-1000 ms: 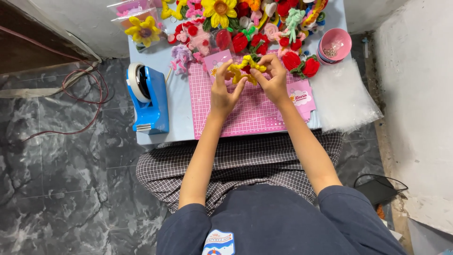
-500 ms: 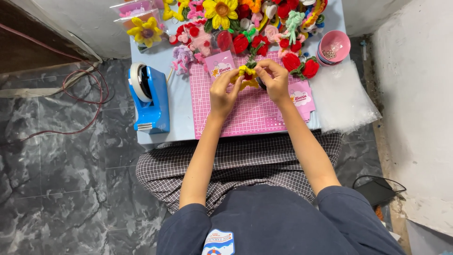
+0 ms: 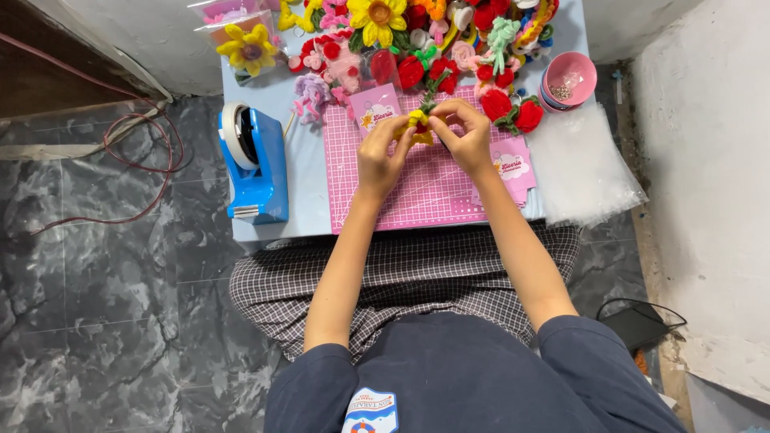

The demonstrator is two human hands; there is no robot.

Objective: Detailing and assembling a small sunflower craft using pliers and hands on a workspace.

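Right now my left hand (image 3: 383,156) and my right hand (image 3: 464,136) meet above the pink cutting mat (image 3: 417,188), and between them I hold a small yellow pipe-cleaner flower (image 3: 418,122) with a green stem that points away from me. The fingers of both hands are pressed together, pinching the flower from either side: the left ones on its near left edge, the right ones curled over its right side. The flower sits just over the far half of the mat, not resting on it as far as I can tell.

The mat lies on a pale blue tabletop (image 3: 309,184) over my knees. To my left on the tabletop stands a blue tape dispenser (image 3: 255,163), well apart from my hands. Along the far edge lies a crowd of finished flowers, among them a yellow sunflower (image 3: 378,16) and red roses (image 3: 496,103) just beyond my right hand. A pink bowl (image 3: 569,79) sits at the far right, and near it a heap of clear plastic bags (image 3: 581,164). Pink printed cards (image 3: 510,166) lie beside my right wrist.
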